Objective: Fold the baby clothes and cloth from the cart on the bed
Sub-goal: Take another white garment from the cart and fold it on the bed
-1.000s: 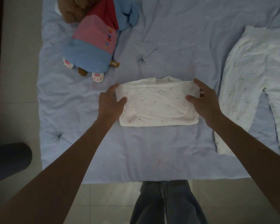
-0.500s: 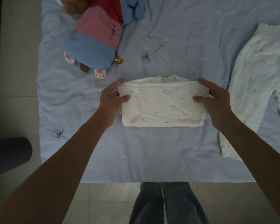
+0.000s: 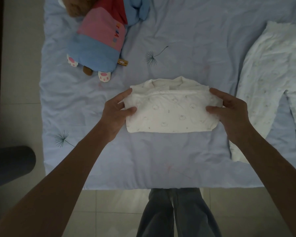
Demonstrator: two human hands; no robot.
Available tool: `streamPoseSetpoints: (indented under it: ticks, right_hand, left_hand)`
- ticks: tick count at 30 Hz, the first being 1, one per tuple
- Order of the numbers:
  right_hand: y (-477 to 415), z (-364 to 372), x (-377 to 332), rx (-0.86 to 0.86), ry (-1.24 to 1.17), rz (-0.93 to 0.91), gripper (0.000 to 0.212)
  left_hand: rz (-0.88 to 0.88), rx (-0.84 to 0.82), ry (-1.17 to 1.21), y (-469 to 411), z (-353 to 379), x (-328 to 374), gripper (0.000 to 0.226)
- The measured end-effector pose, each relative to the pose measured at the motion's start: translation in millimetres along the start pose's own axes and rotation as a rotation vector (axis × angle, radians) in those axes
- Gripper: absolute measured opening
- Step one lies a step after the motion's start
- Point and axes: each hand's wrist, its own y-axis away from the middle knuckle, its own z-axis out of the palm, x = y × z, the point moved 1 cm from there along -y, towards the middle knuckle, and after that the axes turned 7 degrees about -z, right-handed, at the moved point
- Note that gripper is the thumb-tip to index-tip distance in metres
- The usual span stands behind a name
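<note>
A white baby top [image 3: 171, 113] with a small animal print lies folded into a wide rectangle in the middle of the light blue bed sheet [image 3: 178, 159]. My left hand [image 3: 116, 112] pinches its left end, thumb on top and fingers behind. My right hand [image 3: 229, 110] pinches the right end the same way. The upper layer is lifted and drawn toward me, and the collar shows behind it. White baby pants [image 3: 270, 82] lie spread flat to the right.
A plush toy [image 3: 99, 41] in blue, pink and red lies at the bed's upper left. The bed's near edge runs just in front of my legs [image 3: 174, 214]. A dark rounded object [image 3: 9, 165] stands on the tiled floor at the left.
Both hands have kept their hold on the ends of the top. The upper fold has risen and come toward me, uncovering more of the collar behind it.
</note>
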Motion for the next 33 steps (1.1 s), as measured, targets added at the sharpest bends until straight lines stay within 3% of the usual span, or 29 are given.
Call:
streamPoseSetpoints:
  ticks: [16,33]
  right_hand:
    - [80,-25,35,-0.102,0.088,0.014,0.056]
    - [109,-37,63,-0.160,0.251,-0.091,0.057]
  left_hand:
    - [-0.108,-0.184,-0.107,34,-19,-58,0.066]
    - [-0.008,-0.260,-0.415,38,-23,-82,0.069]
